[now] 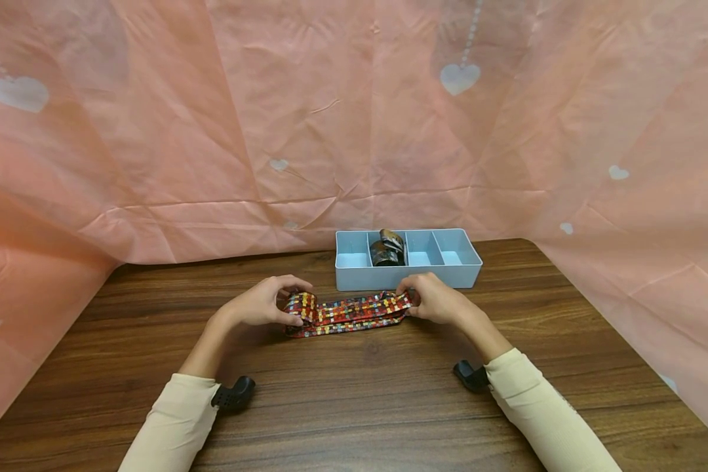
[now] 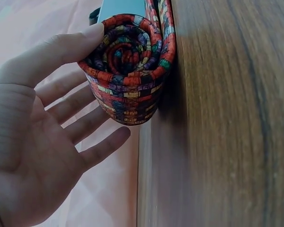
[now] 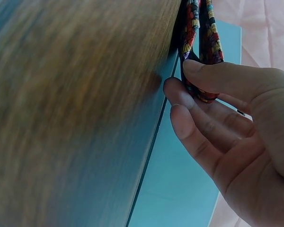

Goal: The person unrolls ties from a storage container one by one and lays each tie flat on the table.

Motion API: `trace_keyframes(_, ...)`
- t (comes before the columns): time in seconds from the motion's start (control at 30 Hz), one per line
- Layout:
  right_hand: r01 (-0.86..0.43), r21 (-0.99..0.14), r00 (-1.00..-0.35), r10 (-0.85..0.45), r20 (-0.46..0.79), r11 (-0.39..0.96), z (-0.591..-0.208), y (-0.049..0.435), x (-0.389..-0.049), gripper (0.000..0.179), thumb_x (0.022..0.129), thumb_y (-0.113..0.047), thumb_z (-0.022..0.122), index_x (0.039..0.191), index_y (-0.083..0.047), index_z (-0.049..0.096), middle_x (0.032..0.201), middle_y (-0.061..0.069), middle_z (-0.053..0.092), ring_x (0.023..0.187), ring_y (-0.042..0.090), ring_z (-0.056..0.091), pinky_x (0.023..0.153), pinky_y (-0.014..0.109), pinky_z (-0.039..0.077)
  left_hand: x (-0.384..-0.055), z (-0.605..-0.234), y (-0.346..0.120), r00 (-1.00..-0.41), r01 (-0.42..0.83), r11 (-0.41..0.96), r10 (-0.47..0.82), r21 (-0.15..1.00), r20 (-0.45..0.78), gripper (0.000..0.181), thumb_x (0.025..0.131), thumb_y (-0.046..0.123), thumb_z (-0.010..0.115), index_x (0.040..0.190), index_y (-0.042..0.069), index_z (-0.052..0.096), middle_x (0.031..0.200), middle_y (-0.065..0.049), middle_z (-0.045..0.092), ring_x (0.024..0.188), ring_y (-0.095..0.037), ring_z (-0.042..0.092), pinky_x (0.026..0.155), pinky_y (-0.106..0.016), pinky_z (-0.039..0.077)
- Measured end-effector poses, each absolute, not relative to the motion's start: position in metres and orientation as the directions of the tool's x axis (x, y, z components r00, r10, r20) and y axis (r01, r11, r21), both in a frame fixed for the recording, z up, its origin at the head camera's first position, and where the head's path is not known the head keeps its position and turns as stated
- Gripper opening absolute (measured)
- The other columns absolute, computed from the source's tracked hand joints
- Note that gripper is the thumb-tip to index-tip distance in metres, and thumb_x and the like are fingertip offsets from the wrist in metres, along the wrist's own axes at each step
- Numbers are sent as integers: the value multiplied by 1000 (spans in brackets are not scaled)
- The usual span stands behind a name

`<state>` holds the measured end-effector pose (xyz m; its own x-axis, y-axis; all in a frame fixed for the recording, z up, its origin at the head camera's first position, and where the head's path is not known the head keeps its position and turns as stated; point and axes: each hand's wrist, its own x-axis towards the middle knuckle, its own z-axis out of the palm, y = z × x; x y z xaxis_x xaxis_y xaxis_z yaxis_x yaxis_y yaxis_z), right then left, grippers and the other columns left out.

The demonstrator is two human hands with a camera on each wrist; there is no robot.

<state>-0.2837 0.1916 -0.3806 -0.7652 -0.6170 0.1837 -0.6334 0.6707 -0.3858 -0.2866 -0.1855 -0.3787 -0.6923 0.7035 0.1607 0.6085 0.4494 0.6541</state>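
Note:
A colourful checked necktie, mostly red and yellow, lies doubled along the table with its left part wound into a roll. My left hand holds that roll, thumb at the near side and fingers around the far side. In the left wrist view, the left hand has its thumb on the rim of the spiral. At the other end, my right hand pinches the looped fold of the necktie. The right wrist view shows the right hand with thumb and fingertips at this fold.
Just behind the necktie stands a light blue divided box. One compartment holds dark, shiny rolled fabric. The wooden table extends on both sides, with a pink curtain hanging behind and around it.

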Motion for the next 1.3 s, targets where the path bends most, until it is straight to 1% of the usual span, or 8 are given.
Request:
trace_keyframes(0.17, -634, -382, -765, -618, 182, 672, -381, 191, -284, 30, 75, 9, 80, 103, 2, 72, 88, 8, 70, 64, 7, 57, 61, 26, 49, -286, -377, -188, -691, 600, 435, 705, 671, 160, 63, 83, 11, 85, 135, -11, 58, 132, -25, 64, 115, -34, 62, 101, -55, 50)
trace_keyframes(0.47, -634, -372, -765, -618, 181, 677, -381, 190, -284, 30, 76, 9, 81, 103, 1, 72, 89, 8, 71, 64, 7, 56, 61, 26, 49, -286, -378, -191, -694, 595, 436, 702, 676, 158, 64, 81, 10, 86, 133, -13, 58, 128, -23, 65, 114, -34, 62, 101, -56, 50)
trace_keyframes(0.57, -632, -371, -767, -617, 175, 681, -380, 190, -284, 30, 76, 9, 81, 104, 1, 72, 91, 9, 71, 64, 6, 56, 61, 26, 50, -287, -378, -192, -697, 593, 448, 702, 669, 148, 63, 81, 11, 86, 133, -13, 59, 128, -22, 65, 113, -32, 62, 100, -54, 51)
trace_keyframes(0.7, -632, -371, -767, -618, 173, 680, -380, 190, -284, 30, 76, 9, 81, 104, 1, 73, 93, 10, 72, 64, 6, 57, 62, 26, 50, -287, -378, -191, -695, 605, 468, 705, 644, 142, 59, 82, 14, 87, 131, -9, 63, 127, -18, 65, 113, -30, 62, 99, -52, 51)
trace_keyframes(0.9, -628, -369, -770, -616, 167, 685, -380, 190, -285, 30, 77, 8, 82, 104, 1, 73, 90, 8, 71, 64, 6, 56, 62, 27, 50, -287, -379, -187, -677, 648, 483, 720, 588, 155, 57, 83, 20, 87, 130, -5, 66, 126, -15, 66, 116, -30, 60, 98, -49, 51)
trace_keyframes(1.03, -624, -373, -773, -614, 161, 687, -380, 190, -285, 30, 77, 8, 82, 105, 1, 72, 90, 8, 71, 64, 6, 56, 62, 27, 50, -285, -379, -185, -675, 655, 475, 717, 588, 173, 57, 82, 21, 87, 129, -6, 66, 124, -15, 67, 115, -28, 61, 98, -47, 50)
trace_keyframes(1.2, -617, -383, -776, -612, 151, 688, -380, 190, -284, 30, 78, 8, 81, 106, 1, 72, 93, 10, 71, 65, 7, 57, 62, 27, 51, -285, -383, -182, -673, 669, 465, 710, 580, 207, 58, 82, 25, 87, 128, -4, 67, 124, -14, 67, 111, -22, 61, 94, -39, 50)
trace_keyframes(1.3, -617, -385, -776, -612, 152, 686, -380, 190, -284, 30, 78, 9, 81, 105, 2, 72, 94, 10, 71, 65, 7, 57, 62, 27, 51, -285, -384, -179, -683, 658, 472, 702, 586, 201, 59, 82, 26, 87, 129, -3, 67, 125, -14, 67, 113, -23, 61, 96, -40, 49)
